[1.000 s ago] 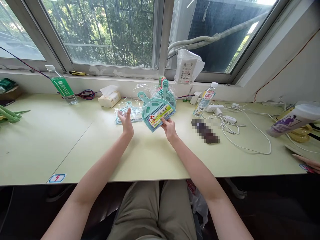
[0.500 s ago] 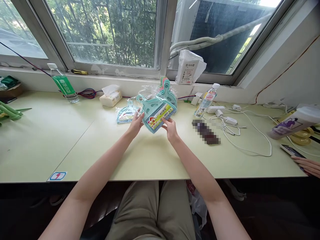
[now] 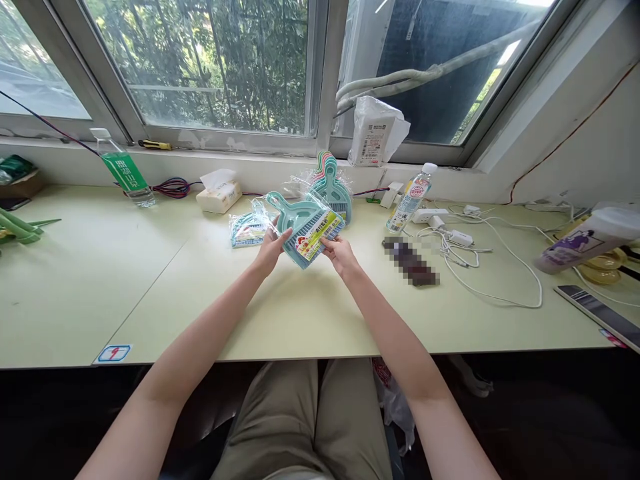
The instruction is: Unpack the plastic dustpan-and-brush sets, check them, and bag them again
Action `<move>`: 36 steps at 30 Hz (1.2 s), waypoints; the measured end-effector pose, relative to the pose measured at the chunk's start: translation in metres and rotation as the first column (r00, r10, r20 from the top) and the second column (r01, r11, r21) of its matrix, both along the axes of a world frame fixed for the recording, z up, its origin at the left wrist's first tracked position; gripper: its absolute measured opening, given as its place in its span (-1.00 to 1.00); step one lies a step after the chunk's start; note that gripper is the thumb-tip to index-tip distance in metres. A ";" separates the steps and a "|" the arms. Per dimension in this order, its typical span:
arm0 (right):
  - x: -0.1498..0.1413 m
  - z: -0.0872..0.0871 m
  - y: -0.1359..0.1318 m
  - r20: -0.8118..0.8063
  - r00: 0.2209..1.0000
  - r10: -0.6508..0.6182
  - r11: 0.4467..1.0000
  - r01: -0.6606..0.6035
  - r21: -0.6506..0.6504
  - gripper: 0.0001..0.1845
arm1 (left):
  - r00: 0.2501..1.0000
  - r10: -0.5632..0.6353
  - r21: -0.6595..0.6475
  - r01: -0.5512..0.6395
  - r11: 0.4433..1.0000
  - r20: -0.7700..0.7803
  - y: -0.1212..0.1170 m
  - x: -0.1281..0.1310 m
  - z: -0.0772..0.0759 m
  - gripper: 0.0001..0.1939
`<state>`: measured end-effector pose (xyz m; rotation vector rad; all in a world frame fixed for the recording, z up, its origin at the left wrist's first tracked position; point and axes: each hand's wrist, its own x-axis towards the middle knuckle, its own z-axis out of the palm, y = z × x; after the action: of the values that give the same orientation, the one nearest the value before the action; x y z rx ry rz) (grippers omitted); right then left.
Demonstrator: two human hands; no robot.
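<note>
A teal dustpan-and-brush set point(image 3: 300, 215) in clear plastic wrap, with a yellow-green label on its front, is held tilted above the table. My left hand point(image 3: 273, 251) grips its left lower edge, thumb on the front and fingers behind. At the lower right edge my right hand point(image 3: 341, 255) pinches it. Close behind stands a stack of similar dustpans point(image 3: 329, 175) with green, red and teal handles. Left of the held set, partly behind my left hand, lies another wrapped blue-and-white set point(image 3: 246, 231).
Tissues point(image 3: 219, 193) and a green-labelled bottle point(image 3: 125, 175) stand at the back left. To the right are another bottle point(image 3: 412, 199), a blurred dark object point(image 3: 411, 263), white chargers and cables point(image 3: 460, 239), a tilted cup point(image 3: 585, 241) and a phone point(image 3: 600, 311) near the table edge.
My left hand, earlier open beside the dustpan set, has moved right and closed on its left edge. The set has shifted slightly left. Another person's hand has left the phone at the right.
</note>
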<state>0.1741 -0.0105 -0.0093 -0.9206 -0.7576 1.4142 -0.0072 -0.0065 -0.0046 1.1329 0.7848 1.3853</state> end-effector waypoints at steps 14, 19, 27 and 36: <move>-0.018 -0.004 -0.012 -0.092 0.972 -0.218 0.973 0.224 0.059 -0.74 | 0.994 -0.059 -0.196 0.076 0.978 0.092 -0.010 0.024 -0.009 -0.38; -0.026 -0.005 -0.018 -0.112 0.970 -0.213 0.974 0.221 0.058 -0.73 | 1.000 -0.017 -0.044 0.018 0.999 0.026 -0.017 0.022 -0.002 -0.05; -0.027 -0.002 -0.019 -0.186 0.969 -0.164 0.985 0.169 0.015 -0.70 | 0.990 0.137 -0.021 -0.137 0.990 0.030 -0.010 0.024 -0.012 0.03; -0.007 -0.010 0.002 -0.258 0.939 -0.225 0.970 0.192 -0.150 -0.88 | 0.930 0.288 0.439 -0.165 0.883 -0.229 -0.013 0.029 -0.025 -0.05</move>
<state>0.1668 -0.0086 -0.0188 -0.8493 -0.3568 1.3734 0.0216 -0.0190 -0.0300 1.6447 0.8770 1.6584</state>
